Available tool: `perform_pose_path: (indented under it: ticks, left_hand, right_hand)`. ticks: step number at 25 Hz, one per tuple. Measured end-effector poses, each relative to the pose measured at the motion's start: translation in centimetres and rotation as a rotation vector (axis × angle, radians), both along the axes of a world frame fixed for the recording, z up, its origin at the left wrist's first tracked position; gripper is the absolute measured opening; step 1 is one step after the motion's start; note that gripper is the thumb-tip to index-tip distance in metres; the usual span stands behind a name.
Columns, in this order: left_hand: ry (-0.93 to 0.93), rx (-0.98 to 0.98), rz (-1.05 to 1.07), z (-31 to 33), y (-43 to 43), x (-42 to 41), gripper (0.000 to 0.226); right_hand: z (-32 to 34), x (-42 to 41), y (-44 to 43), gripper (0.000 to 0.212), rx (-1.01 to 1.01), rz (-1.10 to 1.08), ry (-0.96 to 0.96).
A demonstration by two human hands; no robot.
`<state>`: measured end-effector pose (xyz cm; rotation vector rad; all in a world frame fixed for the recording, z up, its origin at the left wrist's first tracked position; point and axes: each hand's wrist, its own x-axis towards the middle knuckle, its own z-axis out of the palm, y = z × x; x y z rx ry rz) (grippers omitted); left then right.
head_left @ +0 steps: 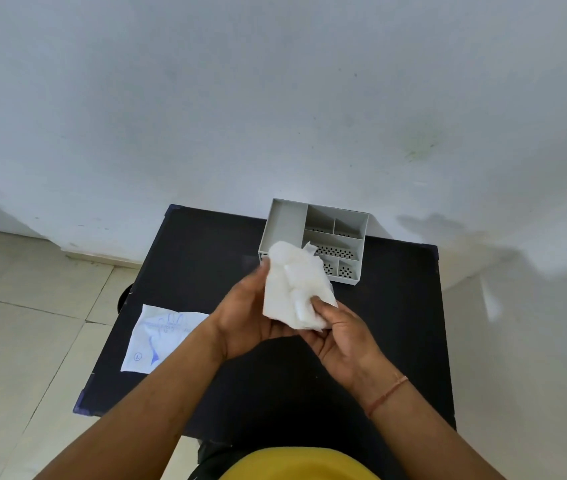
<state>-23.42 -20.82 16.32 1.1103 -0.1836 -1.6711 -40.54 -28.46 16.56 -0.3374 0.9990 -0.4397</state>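
I hold a crumpled white sheet, paper or thin cloth [292, 285], above the middle of a small black table [185, 258]. My left hand [244, 317] cups it from the left with the fingers curled behind it. From the lower right, my right hand [341, 327] pinches its lower edge with the thumb on top. The sheet hides the front left corner of a grey divided organiser tray [287, 220].
The grey tray stands at the table's far edge against a white wall [275, 98]; its compartments look empty. A flat white packet with blue print [157, 337] lies on the table's left side. Tiled floor [26, 323] lies to the left.
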Motion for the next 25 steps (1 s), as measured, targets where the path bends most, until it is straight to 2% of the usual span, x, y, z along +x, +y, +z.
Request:
perform_pose_path:
  ticks: [2,6,8,12,15,20,23,25]
  left_hand:
    - [0.072,-0.009,0.005,-0.1,0.6,0.4,0.062]
    - [-0.206,0.081,-0.041,-0.8,0.7,0.0,0.051]
    - [-0.272,0.125,-0.015,-1.2,0.7,-0.5,0.049]
    - [-0.186,0.108,0.055,-1.8,1.3,-0.5,0.047]
    - [-0.044,0.086,0.055,-1.5,1.8,-0.5,0.045]
    - [-0.184,0.129,0.072,-1.1,2.0,-1.0,0.031]
    - [-0.170,0.102,-0.024,-1.3,2.7,-0.8,0.036]
    - [-0.145,0.093,-0.137,-1.4,3.1,-0.8,0.037]
  right_hand:
    - [0.3,-0.3,-0.4,0.027,-0.054,0.042,0.030]
    - [0.4,-0.2,0.1,0.022,-0.385,0.351,0.301]
    - [0.4,-0.3,0.4,0.027,-0.499,0.476,0.346]
    - [1.1,-1.4,-1.0,0.031,-0.426,0.506,0.280]
    - [0.7,-1.7,-1.7,0.020,-0.515,0.528,0.340]
    - [0.8,-1.4,-1.3,0.025,-0.562,0.559,0.369]
    - [1.3,-1.3,-2.3,0.033,-0.463,0.501,0.309]
    - [1.8,-1.0,-3.1,0.039,-0.539,0.551,0.254]
